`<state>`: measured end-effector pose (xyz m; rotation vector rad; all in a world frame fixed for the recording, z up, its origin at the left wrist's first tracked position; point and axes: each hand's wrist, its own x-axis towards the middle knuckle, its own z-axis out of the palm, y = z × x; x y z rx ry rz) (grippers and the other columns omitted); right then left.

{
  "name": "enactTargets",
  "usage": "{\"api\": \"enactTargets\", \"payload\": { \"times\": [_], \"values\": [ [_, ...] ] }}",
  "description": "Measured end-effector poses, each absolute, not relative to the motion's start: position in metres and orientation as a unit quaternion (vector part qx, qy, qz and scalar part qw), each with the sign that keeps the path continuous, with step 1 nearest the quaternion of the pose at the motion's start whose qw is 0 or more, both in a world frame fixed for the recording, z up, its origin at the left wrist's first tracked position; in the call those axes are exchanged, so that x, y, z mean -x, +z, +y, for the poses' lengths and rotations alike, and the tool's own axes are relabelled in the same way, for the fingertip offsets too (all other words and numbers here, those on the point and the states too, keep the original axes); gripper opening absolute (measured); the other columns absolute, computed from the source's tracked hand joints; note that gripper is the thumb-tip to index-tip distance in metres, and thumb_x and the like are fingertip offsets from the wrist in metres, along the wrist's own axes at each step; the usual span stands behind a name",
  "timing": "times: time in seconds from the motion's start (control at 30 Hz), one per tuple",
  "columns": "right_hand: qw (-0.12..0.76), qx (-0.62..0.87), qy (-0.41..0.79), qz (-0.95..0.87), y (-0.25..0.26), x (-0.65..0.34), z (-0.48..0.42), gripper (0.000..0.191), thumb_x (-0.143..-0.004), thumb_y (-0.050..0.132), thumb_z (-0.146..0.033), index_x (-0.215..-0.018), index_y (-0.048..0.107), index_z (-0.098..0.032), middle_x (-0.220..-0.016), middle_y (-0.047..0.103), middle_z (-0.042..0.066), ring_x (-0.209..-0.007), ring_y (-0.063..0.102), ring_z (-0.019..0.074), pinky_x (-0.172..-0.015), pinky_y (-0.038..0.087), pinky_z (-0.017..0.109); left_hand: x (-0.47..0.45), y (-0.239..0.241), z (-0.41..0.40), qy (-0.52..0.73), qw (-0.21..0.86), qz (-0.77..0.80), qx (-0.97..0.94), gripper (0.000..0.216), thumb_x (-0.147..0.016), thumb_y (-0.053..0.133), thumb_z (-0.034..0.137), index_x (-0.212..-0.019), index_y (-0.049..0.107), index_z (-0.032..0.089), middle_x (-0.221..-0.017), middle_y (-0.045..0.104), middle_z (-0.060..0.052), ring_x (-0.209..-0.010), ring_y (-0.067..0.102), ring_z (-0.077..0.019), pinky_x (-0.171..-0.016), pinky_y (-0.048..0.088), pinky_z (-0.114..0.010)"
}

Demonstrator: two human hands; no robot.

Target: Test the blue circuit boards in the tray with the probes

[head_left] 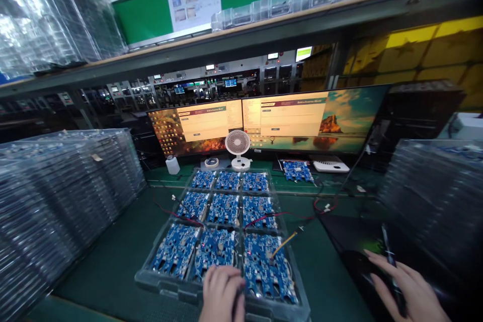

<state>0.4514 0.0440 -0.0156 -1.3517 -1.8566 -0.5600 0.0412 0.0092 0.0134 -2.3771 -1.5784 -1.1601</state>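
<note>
At the front edge of a clear plastic tray [177,289], my left hand [222,292] is closed, its fingers curled beside the front middle blue circuit board [215,251]. Something dark shows at its right side; I cannot make out what it is. Blue boards fill the tray's compartments. A yellow cable [284,245] with a dark connector rises from the front right board [264,261], and small red lights glow on the front boards. To the right, my right hand [409,284] is closed around a dark pen [385,241], its fingers at a dark computer mouse [360,264].
Tall stacks of clear trays stand left [75,176] and right [433,186]. Behind are two monitors [294,115], a small white fan [237,146], a white bottle [172,165] and another blue board [297,171]. Red-black wires [260,219] cross the tray. A shelf [241,35] spans overhead.
</note>
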Motion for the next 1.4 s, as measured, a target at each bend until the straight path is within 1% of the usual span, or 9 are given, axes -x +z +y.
{"api": "enactTargets", "payload": {
  "times": [0.1,0.23,0.33,0.43,0.57,0.7,0.83,1.03,1.4],
  "values": [
    [0.377,0.529,-0.220,-0.728,-0.014,-0.449,0.044,0.029,-0.086,0.048,-0.035,-0.110,0.055,-0.023,-0.101,0.069,0.006,-0.091,0.063,0.0225,-0.077,0.052,0.038,-0.005,0.035,0.027,-0.346,-0.050,-0.550,0.759,0.021,-0.088,0.046,0.022,-0.099,0.064,0.024,-0.101,0.068,-0.008,-0.097,0.064,-0.0203,-0.087,0.055,-0.037],
    [0.372,0.545,-0.196,-0.725,-0.014,-0.448,0.042,0.030,-0.085,0.049,-0.036,-0.111,0.055,-0.023,-0.102,0.069,0.006,-0.091,0.063,0.0232,-0.078,0.052,0.040,0.023,0.048,0.042,-0.314,-0.098,-0.624,0.709,0.027,-0.090,0.039,0.024,-0.098,0.065,0.021,-0.104,0.067,-0.009,-0.103,0.062,-0.0225,-0.096,0.051,-0.041],
    [0.371,0.544,-0.184,-0.730,-0.015,-0.450,0.042,0.030,-0.085,0.049,-0.035,-0.111,0.054,-0.023,-0.104,0.068,0.007,-0.093,0.062,0.0241,-0.080,0.051,0.042,0.024,0.044,0.047,-0.271,-0.116,-0.656,0.695,0.030,-0.089,0.036,0.022,-0.096,0.066,0.017,-0.101,0.068,-0.011,-0.100,0.062,-0.0237,-0.096,0.049,-0.044],
    [0.369,0.541,-0.183,-0.733,-0.014,-0.450,0.041,0.029,-0.086,0.049,-0.034,-0.112,0.055,-0.022,-0.103,0.068,0.009,-0.093,0.061,0.0245,-0.081,0.051,0.042,0.019,0.036,0.050,-0.247,-0.122,-0.673,0.687,0.030,-0.088,0.038,0.022,-0.099,0.066,0.014,-0.101,0.068,-0.012,-0.101,0.062,-0.0241,-0.097,0.047,-0.043],
    [0.372,0.542,-0.174,-0.733,-0.011,-0.448,0.040,0.029,-0.085,0.050,-0.033,-0.111,0.055,-0.022,-0.104,0.068,0.008,-0.092,0.061,0.0245,-0.081,0.051,0.041,0.013,0.033,0.061,-0.276,-0.158,-0.674,0.667,0.030,-0.086,0.044,0.025,-0.106,0.064,0.013,-0.106,0.067,-0.012,-0.100,0.062,-0.0227,-0.095,0.048,-0.039],
    [0.371,0.542,-0.169,-0.735,-0.011,-0.447,0.039,0.027,-0.085,0.050,-0.033,-0.110,0.055,-0.021,-0.103,0.068,0.009,-0.094,0.061,0.0246,-0.082,0.051,0.041,0.008,0.043,0.074,-0.277,-0.230,-0.646,0.673,0.022,-0.084,0.048,0.026,-0.093,0.067,0.017,-0.096,0.071,-0.008,-0.094,0.064,-0.0201,-0.089,0.048,-0.034],
    [0.370,0.548,-0.162,-0.733,-0.012,-0.448,0.040,0.029,-0.085,0.049,-0.035,-0.110,0.055,-0.022,-0.103,0.069,0.009,-0.094,0.061,0.0252,-0.082,0.052,0.042,0.004,0.053,0.077,-0.214,-0.204,-0.645,0.705,0.023,-0.087,0.047,0.027,-0.078,0.067,0.020,-0.091,0.073,-0.004,-0.089,0.065,-0.0202,-0.087,0.045,-0.033],
    [0.364,0.552,-0.149,-0.735,-0.014,-0.450,0.041,0.029,-0.084,0.050,-0.035,-0.111,0.055,-0.023,-0.104,0.069,0.008,-0.093,0.062,0.0250,-0.083,0.051,0.042,-0.001,0.059,0.074,-0.129,-0.112,-0.655,0.736,0.028,-0.092,0.040,0.024,-0.081,0.065,0.021,-0.083,0.073,-0.004,-0.082,0.063,-0.0215,-0.083,0.041,-0.034],
    [0.365,0.540,-0.164,-0.740,-0.011,-0.448,0.040,0.028,-0.086,0.048,-0.036,-0.110,0.055,-0.022,-0.102,0.069,0.009,-0.091,0.061,0.0245,-0.079,0.051,0.040,0.002,0.060,0.078,-0.142,-0.139,-0.646,0.737,0.027,-0.091,0.043,0.026,-0.075,0.064,0.022,-0.081,0.074,-0.002,-0.078,0.065,-0.0203,-0.081,0.039,-0.031]
  ]
}}
